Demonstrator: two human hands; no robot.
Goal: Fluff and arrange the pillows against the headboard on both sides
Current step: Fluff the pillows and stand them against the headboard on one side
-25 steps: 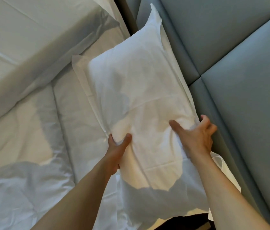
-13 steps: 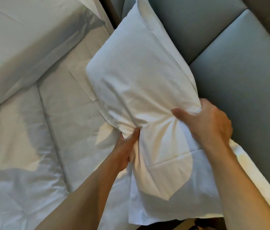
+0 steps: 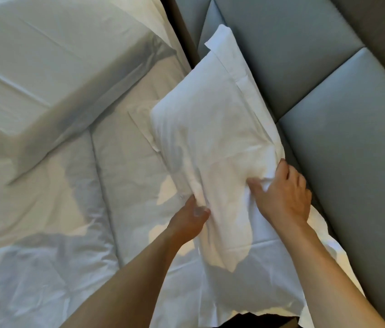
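A white pillow stands tilted on its long edge beside the grey padded headboard, its far corner touching the panels. My left hand pinches the pillow's near left edge, thumb on top. My right hand clutches the near right edge, bunching the fabric. A second white pillow lies flat at the upper left. Another white pillowcase lies under my forearms.
The white sheet is wrinkled across the mattress on the left. A dark gap separates the bed from the headboard panels at the top. A dark floor strip shows at the bottom edge.
Both hands went from resting on the flat pillow to gripping it. They lifted it onto its edge and shifted it toward the headboard.
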